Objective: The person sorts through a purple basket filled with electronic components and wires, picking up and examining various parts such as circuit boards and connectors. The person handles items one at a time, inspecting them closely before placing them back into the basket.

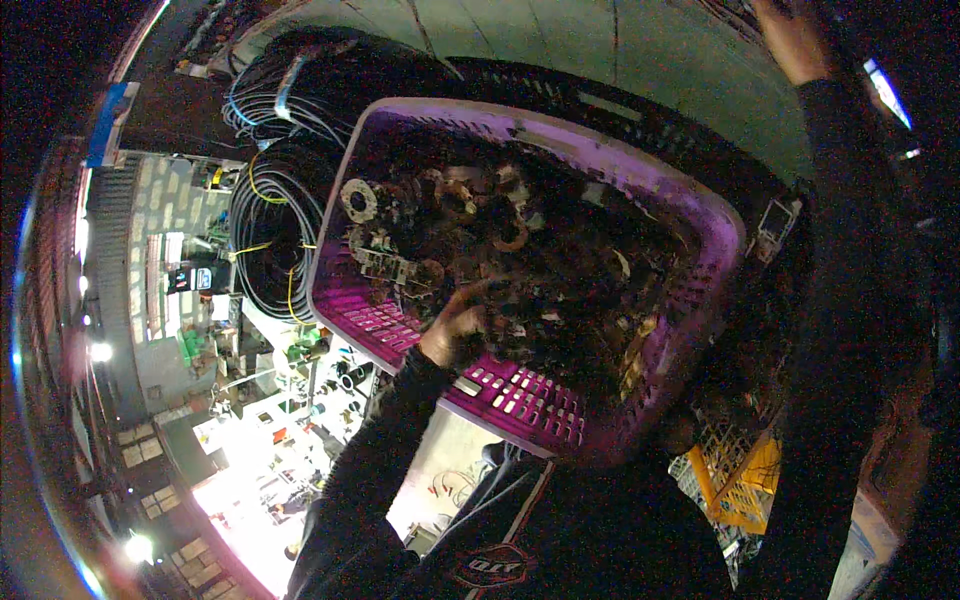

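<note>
A purple slotted plastic basket (pixel 520 400) sits high in front of me, filled with several dark metal parts, rings and fittings (pixel 470 230). My left hand (pixel 455 325) reaches into the basket's near side with its fingers curled among the parts; whether it grips one is unclear. My right hand (pixel 795 40) is raised at the upper right, against a dark shelf edge above the basket, fingers hidden in shadow. Both forearms wear dark sleeves.
Coils of black cable (pixel 275 230) hang left of the basket. A black crate (pixel 640 110) sits behind it. Brightly lit shelves of small goods (pixel 270 420) lie at the lower left. A yellow rack (pixel 740 480) is at the lower right.
</note>
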Action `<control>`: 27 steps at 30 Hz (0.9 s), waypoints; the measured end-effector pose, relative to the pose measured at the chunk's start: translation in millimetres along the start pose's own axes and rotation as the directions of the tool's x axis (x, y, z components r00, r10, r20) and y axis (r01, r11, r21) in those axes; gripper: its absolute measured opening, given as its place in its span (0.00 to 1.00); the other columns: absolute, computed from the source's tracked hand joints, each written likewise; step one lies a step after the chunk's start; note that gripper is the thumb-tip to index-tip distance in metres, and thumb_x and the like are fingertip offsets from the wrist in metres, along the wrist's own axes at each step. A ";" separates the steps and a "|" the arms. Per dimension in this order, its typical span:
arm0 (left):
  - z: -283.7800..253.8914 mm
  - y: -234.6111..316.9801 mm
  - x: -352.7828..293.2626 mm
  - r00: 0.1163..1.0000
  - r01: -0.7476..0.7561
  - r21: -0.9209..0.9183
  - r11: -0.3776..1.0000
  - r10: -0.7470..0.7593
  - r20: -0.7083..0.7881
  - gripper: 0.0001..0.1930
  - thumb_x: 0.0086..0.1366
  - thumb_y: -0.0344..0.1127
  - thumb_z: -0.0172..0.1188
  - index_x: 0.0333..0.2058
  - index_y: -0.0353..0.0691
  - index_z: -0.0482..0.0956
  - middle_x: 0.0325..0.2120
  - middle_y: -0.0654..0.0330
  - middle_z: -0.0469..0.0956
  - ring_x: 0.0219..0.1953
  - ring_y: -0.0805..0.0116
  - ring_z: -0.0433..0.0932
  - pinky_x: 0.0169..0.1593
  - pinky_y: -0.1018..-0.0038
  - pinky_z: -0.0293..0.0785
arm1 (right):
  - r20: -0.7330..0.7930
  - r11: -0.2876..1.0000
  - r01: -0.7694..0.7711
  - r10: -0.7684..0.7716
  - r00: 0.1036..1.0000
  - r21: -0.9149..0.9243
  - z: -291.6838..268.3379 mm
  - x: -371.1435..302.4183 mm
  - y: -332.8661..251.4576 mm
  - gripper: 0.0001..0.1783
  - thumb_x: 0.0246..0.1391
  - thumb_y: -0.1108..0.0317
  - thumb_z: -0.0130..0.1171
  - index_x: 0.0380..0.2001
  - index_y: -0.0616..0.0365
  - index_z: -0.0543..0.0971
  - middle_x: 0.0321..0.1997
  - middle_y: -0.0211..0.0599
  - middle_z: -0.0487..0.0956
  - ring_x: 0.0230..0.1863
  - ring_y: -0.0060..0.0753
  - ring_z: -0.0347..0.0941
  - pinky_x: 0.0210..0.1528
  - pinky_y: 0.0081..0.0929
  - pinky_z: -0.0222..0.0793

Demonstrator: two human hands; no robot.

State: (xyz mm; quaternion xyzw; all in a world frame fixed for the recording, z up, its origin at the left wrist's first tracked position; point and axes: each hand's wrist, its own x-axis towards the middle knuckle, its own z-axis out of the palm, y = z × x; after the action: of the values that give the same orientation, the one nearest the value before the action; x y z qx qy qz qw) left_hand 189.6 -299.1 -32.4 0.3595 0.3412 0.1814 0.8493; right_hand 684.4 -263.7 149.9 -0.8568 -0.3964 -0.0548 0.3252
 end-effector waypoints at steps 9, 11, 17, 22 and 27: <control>17.2 -29.4 -5.8 0.916 -0.355 0.740 0.571 0.373 0.151 0.20 0.75 0.37 0.46 0.58 0.37 0.76 0.50 0.56 0.83 0.51 0.61 0.82 0.56 0.64 0.79 | -0.058 1.000 -0.008 0.009 0.998 0.011 20.1 32.6 41.2 0.49 0.64 0.38 0.55 0.72 0.69 0.59 0.76 0.61 0.60 0.78 0.59 0.53 0.78 0.45 0.49; 23.7 -23.8 -6.3 0.977 -0.202 0.027 0.979 0.200 0.079 0.21 0.76 0.41 0.45 0.59 0.36 0.76 0.50 0.56 0.83 0.51 0.60 0.82 0.55 0.62 0.80 | -0.056 1.000 0.015 -0.015 0.998 -0.002 22.9 37.9 49.0 0.49 0.64 0.38 0.55 0.72 0.69 0.60 0.76 0.61 0.60 0.78 0.59 0.53 0.77 0.45 0.50; 42.6 -7.5 -6.0 0.997 -0.024 -0.582 0.813 0.061 0.044 0.24 0.76 0.47 0.44 0.61 0.39 0.75 0.52 0.54 0.82 0.50 0.56 0.83 0.52 0.56 0.82 | -0.062 0.997 0.070 -0.072 0.995 -0.027 23.7 50.5 69.0 0.48 0.64 0.38 0.55 0.71 0.69 0.61 0.75 0.61 0.61 0.77 0.59 0.55 0.77 0.45 0.51; 52.4 -4.4 -2.1 0.985 0.043 -0.737 0.674 0.095 0.144 0.24 0.77 0.46 0.43 0.61 0.38 0.75 0.53 0.52 0.82 0.51 0.54 0.83 0.54 0.55 0.81 | -0.069 0.994 0.096 -0.099 0.993 -0.043 24.2 55.2 75.5 0.48 0.63 0.38 0.56 0.71 0.68 0.62 0.74 0.61 0.63 0.76 0.59 0.56 0.76 0.45 0.52; 55.7 -8.7 -5.9 0.985 -0.003 -0.745 0.667 0.131 0.113 0.25 0.77 0.47 0.42 0.61 0.36 0.74 0.52 0.50 0.82 0.51 0.51 0.82 0.56 0.54 0.80 | -0.080 0.994 0.102 -0.105 0.991 -0.039 26.6 50.7 66.9 0.47 0.63 0.38 0.56 0.70 0.68 0.64 0.73 0.61 0.64 0.75 0.59 0.58 0.76 0.45 0.53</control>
State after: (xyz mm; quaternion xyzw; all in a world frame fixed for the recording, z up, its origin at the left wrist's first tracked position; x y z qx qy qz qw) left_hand 225.6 -335.3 -7.8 0.0090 0.1569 0.3067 0.9387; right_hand 762.3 -246.8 112.6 -0.8377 -0.4255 -0.1136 0.3229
